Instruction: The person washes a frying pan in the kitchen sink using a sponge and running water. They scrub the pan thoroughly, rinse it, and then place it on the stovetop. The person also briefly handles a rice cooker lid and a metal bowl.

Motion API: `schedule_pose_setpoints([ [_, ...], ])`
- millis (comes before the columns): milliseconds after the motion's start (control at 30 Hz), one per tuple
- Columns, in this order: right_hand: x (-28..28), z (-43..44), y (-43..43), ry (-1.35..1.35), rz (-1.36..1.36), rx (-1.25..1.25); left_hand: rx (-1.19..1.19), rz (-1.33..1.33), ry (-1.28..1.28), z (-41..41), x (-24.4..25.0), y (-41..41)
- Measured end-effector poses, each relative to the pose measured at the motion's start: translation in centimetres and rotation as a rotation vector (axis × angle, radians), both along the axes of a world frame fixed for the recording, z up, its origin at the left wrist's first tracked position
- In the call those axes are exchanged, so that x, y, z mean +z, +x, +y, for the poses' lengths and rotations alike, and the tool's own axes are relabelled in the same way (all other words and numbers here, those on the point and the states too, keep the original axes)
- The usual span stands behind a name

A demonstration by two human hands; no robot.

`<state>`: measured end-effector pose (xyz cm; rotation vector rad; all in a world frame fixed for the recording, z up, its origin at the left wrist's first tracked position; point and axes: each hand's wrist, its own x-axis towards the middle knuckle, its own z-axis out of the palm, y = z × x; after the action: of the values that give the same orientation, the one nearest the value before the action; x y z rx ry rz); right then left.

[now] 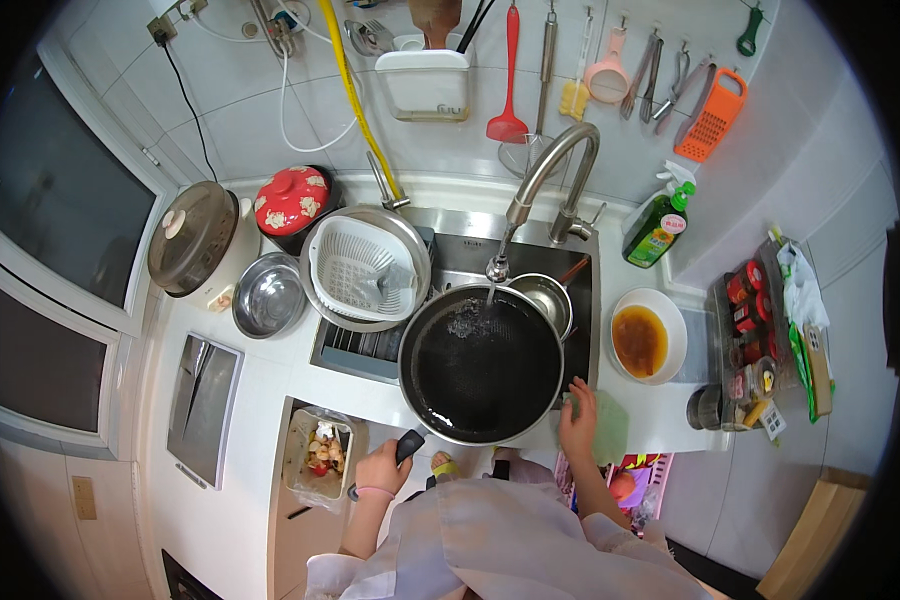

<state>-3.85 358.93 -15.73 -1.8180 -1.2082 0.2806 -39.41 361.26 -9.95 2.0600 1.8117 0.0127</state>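
My left hand [382, 469] grips the black handle of a dark frying pan [481, 375], which rests over the front of the sink. Water runs into the pan from the steel faucet [525, 196]. My right hand [579, 421] is at the pan's right edge, with a light green cloth [610, 427] beside and partly under it; whether the fingers hold the cloth, I cannot tell. Behind the pan, a small metal bowl [546, 298] is partly hidden in the sink.
A white bowl of brown liquid [640, 337] and a green pump bottle [652, 232] stand right. Left are a white colander [360, 266] in a metal basin, a steel bowl [270, 295] and a red-lidded pot [292, 201]. An open waste bin [297, 457] sits below the counter.
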Motion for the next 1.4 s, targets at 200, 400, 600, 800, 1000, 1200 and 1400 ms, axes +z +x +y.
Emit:
schedule_pose_setpoints([
  [200, 2.8, 9.9, 5.1, 0.131, 0.200, 0.066, 0.035, 0.026, -0.008, 0.1, -0.1, 0.1],
  [400, -0.7, 24.1, 16.3, -0.021, 0.138, -0.048, 0.071, 0.005, 0.004, 0.0, 0.2, 0.4],
  [600, -5.4, 35.0, 23.6, -0.207, 0.022, -0.073, 0.043, 0.058, 0.107, 0.3, 0.4, 0.8],
  [800, -6.1, 37.4, 23.6, -0.226, -0.028, -0.151, 0.084, 0.044, 0.102, 0.2, 0.4, 1.0],
  [1000, -5.9, 38.0, 23.6, -0.356, -0.147, -0.116, 0.068, 0.073, 0.131, 0.4, 0.4, 1.2],
  [1200, -5.8, 38.0, 23.5, -0.385, -0.197, -0.118, 0.071, 0.063, 0.148, 0.2, 0.2, 1.2],
  [1400, -6.7, 38.1, 23.8, -0.318, -0.182, -0.142, 0.099, 0.046, 0.137, 0.1, 0.3, 1.4],
])
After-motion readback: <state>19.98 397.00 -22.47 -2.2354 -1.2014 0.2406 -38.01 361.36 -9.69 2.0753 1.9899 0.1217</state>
